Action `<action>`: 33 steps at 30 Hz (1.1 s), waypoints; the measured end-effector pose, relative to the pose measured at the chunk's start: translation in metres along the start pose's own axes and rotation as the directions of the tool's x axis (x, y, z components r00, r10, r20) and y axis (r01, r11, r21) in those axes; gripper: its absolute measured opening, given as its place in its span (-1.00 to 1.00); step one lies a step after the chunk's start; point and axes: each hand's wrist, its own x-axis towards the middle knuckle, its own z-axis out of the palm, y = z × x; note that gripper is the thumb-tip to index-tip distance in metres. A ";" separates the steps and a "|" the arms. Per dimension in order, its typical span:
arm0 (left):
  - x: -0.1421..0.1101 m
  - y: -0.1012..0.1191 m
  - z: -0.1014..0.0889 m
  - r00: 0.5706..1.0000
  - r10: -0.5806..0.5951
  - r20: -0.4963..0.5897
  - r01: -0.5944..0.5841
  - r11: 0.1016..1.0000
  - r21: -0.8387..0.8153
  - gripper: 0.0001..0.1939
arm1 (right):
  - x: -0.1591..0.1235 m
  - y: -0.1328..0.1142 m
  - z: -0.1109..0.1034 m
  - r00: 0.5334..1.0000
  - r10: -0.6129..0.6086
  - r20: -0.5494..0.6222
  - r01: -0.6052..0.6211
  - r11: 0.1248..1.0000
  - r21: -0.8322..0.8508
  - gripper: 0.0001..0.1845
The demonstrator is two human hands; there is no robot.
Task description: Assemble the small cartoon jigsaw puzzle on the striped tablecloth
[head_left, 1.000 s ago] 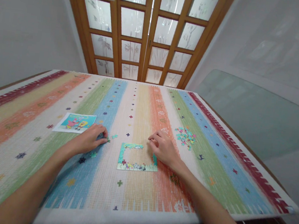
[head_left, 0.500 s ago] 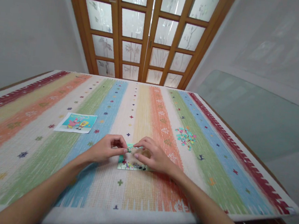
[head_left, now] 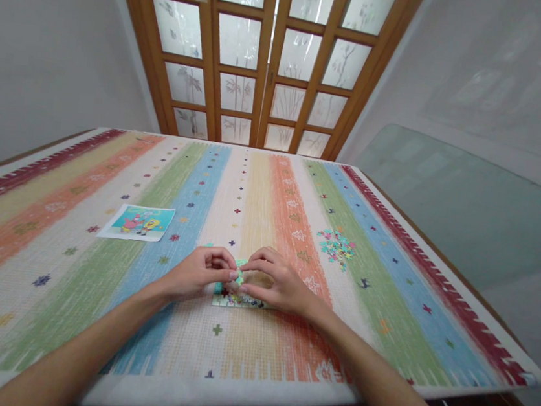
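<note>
My left hand and my right hand meet over a partly built jigsaw frame on the striped cloth. Fingertips of both hands pinch a small green puzzle piece just above the frame's upper left part. The hands cover most of the frame; only its lower edge shows. A pile of loose puzzle pieces lies to the right of my right hand.
A printed cartoon reference picture lies on the cloth at the left. A single loose piece sits just beyond my left hand. Wooden glazed doors stand behind the table. A glass panel leans at the right.
My left hand came from the loose pieces at the left to the frame with a piece. My right hand slid left over the frame; both hands now pinch together.
</note>
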 end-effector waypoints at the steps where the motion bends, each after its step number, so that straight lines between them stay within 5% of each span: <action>1: 0.000 -0.001 0.000 1.000 0.001 0.000 -0.001 1.000 -0.012 -0.64 | 0.000 0.001 0.000 1.000 -0.013 -0.010 0.013 1.000 -0.001 -0.72; 12: 0.001 -0.004 0.005 0.999 0.019 0.038 -0.017 0.999 -0.038 -0.66 | 0.000 0.002 0.000 0.998 -0.030 0.057 0.036 0.993 -0.113 -0.75; 17: 0.002 -0.004 0.000 0.998 0.060 0.034 -0.064 0.989 0.133 -0.72 | 0.000 0.003 -0.006 1.000 0.012 0.022 -0.009 0.990 -0.143 -0.77; 24: -0.011 0.018 -0.054 0.981 0.189 0.046 -0.165 0.683 0.712 -0.76 | -0.005 0.017 -0.027 0.961 0.274 0.029 -0.261 0.941 -0.217 -0.80; 29: -0.023 0.026 -0.097 0.999 -0.024 0.047 -0.023 0.595 0.803 -0.69 | -0.010 0.025 -0.029 0.944 0.326 0.057 -0.295 0.906 -0.303 -0.81; 33: -0.030 0.026 -0.111 0.978 -0.199 0.062 0.072 0.604 0.794 -0.60 | -0.010 0.025 -0.026 0.946 0.317 0.070 -0.278 0.903 -0.327 -0.82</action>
